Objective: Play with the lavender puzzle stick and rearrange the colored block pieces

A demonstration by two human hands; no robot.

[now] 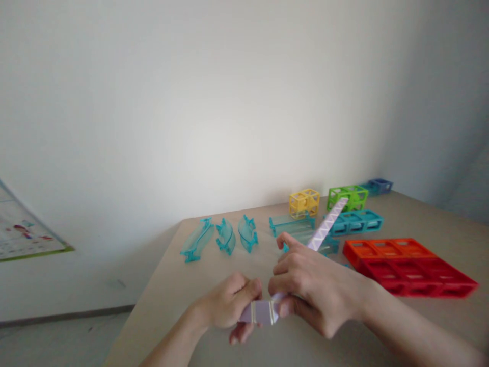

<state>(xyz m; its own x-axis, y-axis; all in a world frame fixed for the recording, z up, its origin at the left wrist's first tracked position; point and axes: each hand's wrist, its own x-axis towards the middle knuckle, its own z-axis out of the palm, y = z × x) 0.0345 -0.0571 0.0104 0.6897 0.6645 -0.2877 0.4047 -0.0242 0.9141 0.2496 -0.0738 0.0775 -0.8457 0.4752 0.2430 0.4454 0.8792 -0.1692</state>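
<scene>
Both my hands grip one long pale purple track piece (pixel 263 311) above the near part of the table. My left hand (pixel 225 305) is closed around its near end. My right hand (pixel 305 285) is closed on it just to the right, forefinger stretched along it. The far end of the piece (pixel 329 223) slants up and away towards the green blocks.
On the beige table (pixel 171 300) lie several curved clear teal pieces (pixel 225 237), a straight teal piece (pixel 292 224), yellow cube frames (pixel 304 202), green frames (pixel 349 196), teal frames (pixel 359 221), blue frames (pixel 378 186) and a red-orange grid of frames (pixel 408 265). A white wall stands behind; a poster (pixel 23 229) hangs at left.
</scene>
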